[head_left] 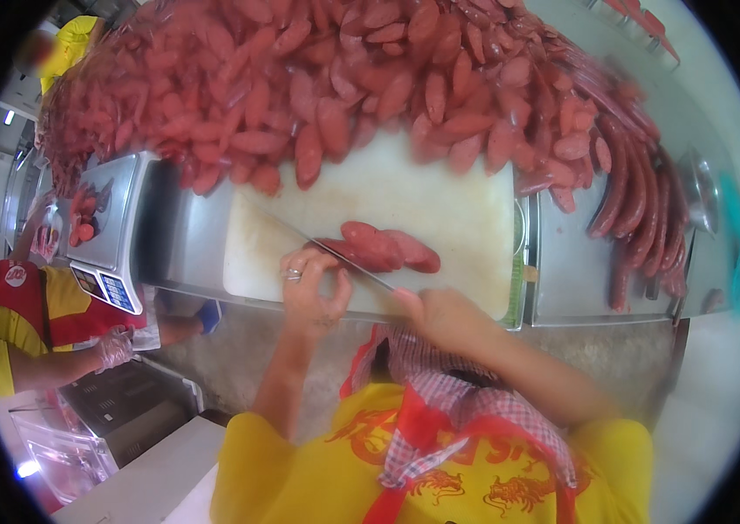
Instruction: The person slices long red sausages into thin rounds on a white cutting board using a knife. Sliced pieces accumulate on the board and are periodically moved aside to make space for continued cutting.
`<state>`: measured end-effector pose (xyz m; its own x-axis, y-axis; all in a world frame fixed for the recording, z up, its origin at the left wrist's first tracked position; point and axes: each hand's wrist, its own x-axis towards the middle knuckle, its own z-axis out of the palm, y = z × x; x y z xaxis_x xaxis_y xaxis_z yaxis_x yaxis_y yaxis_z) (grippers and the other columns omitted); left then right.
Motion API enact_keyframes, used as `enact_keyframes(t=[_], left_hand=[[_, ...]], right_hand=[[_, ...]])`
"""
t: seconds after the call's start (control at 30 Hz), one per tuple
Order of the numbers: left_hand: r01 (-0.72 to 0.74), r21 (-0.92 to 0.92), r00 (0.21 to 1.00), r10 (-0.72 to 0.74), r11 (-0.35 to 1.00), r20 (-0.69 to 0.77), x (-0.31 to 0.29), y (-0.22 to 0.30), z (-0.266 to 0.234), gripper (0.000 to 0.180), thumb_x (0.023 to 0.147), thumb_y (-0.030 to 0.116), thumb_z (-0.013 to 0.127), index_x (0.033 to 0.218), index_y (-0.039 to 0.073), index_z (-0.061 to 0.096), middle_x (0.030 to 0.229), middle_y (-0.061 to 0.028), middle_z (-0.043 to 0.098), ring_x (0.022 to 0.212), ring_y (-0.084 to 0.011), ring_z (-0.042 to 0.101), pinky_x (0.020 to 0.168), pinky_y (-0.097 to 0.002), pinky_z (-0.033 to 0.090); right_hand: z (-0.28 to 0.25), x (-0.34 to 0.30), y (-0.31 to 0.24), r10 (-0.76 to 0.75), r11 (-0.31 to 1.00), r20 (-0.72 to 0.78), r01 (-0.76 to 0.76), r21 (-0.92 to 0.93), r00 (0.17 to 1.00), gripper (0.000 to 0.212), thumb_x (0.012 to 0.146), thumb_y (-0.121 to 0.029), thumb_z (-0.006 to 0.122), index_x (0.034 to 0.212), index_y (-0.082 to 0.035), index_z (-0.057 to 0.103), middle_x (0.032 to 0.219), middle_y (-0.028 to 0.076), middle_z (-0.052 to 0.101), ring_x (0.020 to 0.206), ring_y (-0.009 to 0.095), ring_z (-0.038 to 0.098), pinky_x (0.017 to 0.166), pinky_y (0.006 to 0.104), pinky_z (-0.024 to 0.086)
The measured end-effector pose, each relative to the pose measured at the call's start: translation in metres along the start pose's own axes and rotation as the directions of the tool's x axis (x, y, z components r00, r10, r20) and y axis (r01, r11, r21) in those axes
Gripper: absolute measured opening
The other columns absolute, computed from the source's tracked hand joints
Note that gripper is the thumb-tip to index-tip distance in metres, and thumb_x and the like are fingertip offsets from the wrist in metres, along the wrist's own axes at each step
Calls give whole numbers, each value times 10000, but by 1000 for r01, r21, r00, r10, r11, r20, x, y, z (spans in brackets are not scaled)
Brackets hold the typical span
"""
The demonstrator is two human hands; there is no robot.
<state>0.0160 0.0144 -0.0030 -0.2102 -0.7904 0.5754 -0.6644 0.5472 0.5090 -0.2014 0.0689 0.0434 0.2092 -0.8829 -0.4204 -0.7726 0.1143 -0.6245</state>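
A white cutting board lies before me. On it a reddish sausage is partly cut, with slanted slices leaning together at its right side. My right hand is closed round the handle of a knife, its thin blade pointing up and left across the sausage. Just left of the blade, my left hand, with a ring on one finger, has its fingers curled on the sausage's left end. The fingers hide most of that end.
A big heap of sliced sausage covers the board's far edge. Whole sausages hang together on a metal tray at right, beside a metal bowl. A scale with slices stands left; near it is a person in yellow.
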Motion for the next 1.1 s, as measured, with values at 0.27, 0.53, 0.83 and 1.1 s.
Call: enact_keyframes(t=[0.27, 0.53, 0.83, 1.1], left_hand=[[513, -61, 855, -516, 856, -46, -21, 21, 6, 382, 841, 132, 697, 1166, 9, 536, 1130, -166, 533, 1053, -305, 506, 912, -406, 439], [525, -248, 816, -564, 814, -124, -2, 83, 84, 787, 819, 174, 741, 1437, -11, 290, 1546, -325, 36, 1455, -407, 108, 1164, -426, 141], [125, -316, 899, -243, 940, -365, 147, 79, 142, 603, 864, 97, 635, 1409, 1, 394, 1534, -294, 180, 1427, -406, 219, 1152, -458, 220], [-77, -416, 881, -133, 906, -453, 346, 125, 175, 456, 836, 78, 658, 1271, 7, 539, 1378, -221, 463, 1308, -289, 420, 1091, -343, 299]], right_hand=[[-63, -118, 107, 417, 619, 418, -589, 519, 807, 721, 983, -617, 305, 660, -27, 564, 474, 59, 484, 399, 139, 483, 410, 280, 405], [-51, -119, 139, 369, 505, 558, -665, 550, 743, 706, 978, -636, 289, 672, -50, 537, 474, 35, 467, 353, 120, 416, 343, 254, 343], [-127, -76, 92, 175, 714, 248, -296, 634, 953, 741, 968, -655, 251, 696, -23, 525, 497, 52, 482, 376, 137, 442, 378, 276, 358], [-191, -107, 108, 457, 624, -209, -144, 768, 865, 743, 947, -658, 293, 717, 6, 536, 500, 77, 510, 386, 170, 491, 389, 311, 378]])
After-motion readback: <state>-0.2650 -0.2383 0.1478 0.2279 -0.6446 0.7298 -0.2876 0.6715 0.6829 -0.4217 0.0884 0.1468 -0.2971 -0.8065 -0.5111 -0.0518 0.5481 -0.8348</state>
